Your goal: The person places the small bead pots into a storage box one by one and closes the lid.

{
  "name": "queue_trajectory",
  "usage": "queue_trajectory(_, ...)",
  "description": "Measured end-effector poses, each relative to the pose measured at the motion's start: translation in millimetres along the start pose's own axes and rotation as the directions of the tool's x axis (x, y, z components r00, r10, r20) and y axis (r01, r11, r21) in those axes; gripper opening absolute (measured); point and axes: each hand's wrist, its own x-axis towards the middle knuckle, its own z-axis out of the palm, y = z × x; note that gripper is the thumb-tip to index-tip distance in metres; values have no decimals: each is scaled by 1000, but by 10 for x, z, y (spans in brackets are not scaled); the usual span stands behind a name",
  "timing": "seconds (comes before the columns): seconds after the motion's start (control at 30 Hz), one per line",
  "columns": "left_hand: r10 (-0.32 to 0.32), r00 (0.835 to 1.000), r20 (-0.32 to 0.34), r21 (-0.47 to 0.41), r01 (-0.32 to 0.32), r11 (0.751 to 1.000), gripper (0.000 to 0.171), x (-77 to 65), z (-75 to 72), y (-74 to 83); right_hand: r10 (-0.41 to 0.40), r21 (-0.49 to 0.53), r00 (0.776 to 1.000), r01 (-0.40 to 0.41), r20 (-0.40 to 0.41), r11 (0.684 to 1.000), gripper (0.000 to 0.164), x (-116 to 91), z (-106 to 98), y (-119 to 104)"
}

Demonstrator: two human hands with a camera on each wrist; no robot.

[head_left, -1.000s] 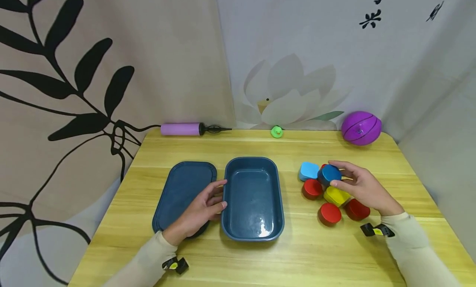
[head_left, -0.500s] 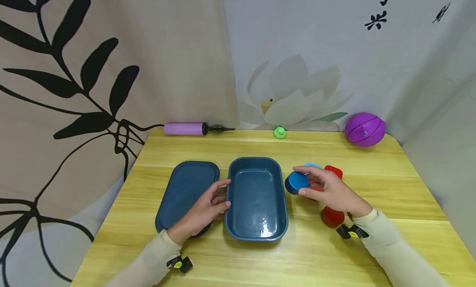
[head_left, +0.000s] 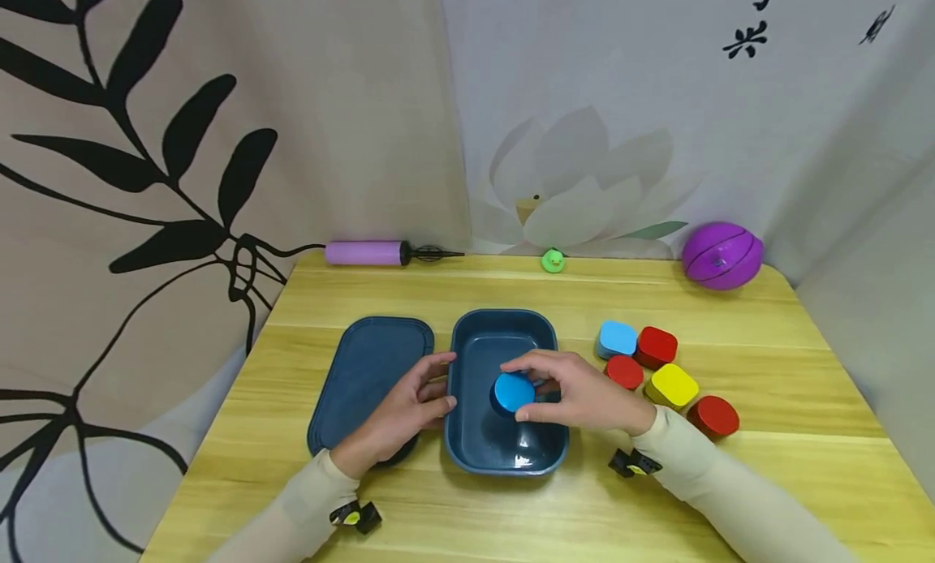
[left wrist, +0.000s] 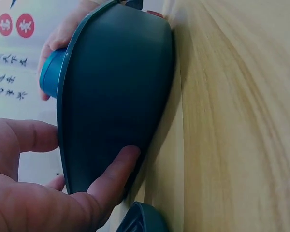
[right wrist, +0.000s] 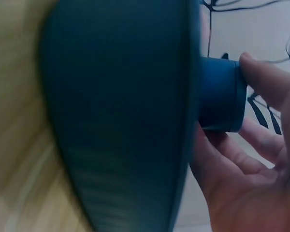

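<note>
My right hand (head_left: pixel 577 393) pinches a blue round block (head_left: pixel 514 393) between thumb and fingers over the dark blue rectangular container (head_left: pixel 471 441). In the right wrist view the lower part of the blue block (right wrist: pixel 221 96) is hidden by the container wall (right wrist: pixel 121 106), and the block stands out above the rim. My left hand (head_left: pixel 409 405) is at the container's left side. Seen from the left wrist, its thumb (left wrist: pixel 118 169) lies against the outer wall and a finger (left wrist: pixel 38 135) touches the rim.
A dark blue lid (head_left: pixel 368 376) lies left of the container, partly under the left hand. To the right are a light blue block (head_left: pixel 616 338), a yellow block (head_left: pixel 672 386) and several red blocks (head_left: pixel 714 417). Along the back sit a purple pump (head_left: pixel 365 253), green duck (head_left: pixel 553 260) and purple ball (head_left: pixel 723 256).
My right hand has carried the blue round block leftward from the group of blocks to over the container. My left hand has stayed at the container's side. The view has shifted slightly.
</note>
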Motion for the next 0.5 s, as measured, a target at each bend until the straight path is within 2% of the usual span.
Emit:
queue_trajectory(0.27,9,1000,9,5,-9,1000,70,-3,-16,20,-66,-40,992,71,109,997,57,220,260,-100)
queue_trajectory(0.5,5,1000,31,-2,-5,1000,71,-12,-21,36,-37,-79,983,52,181,995,54,338,397,-88)
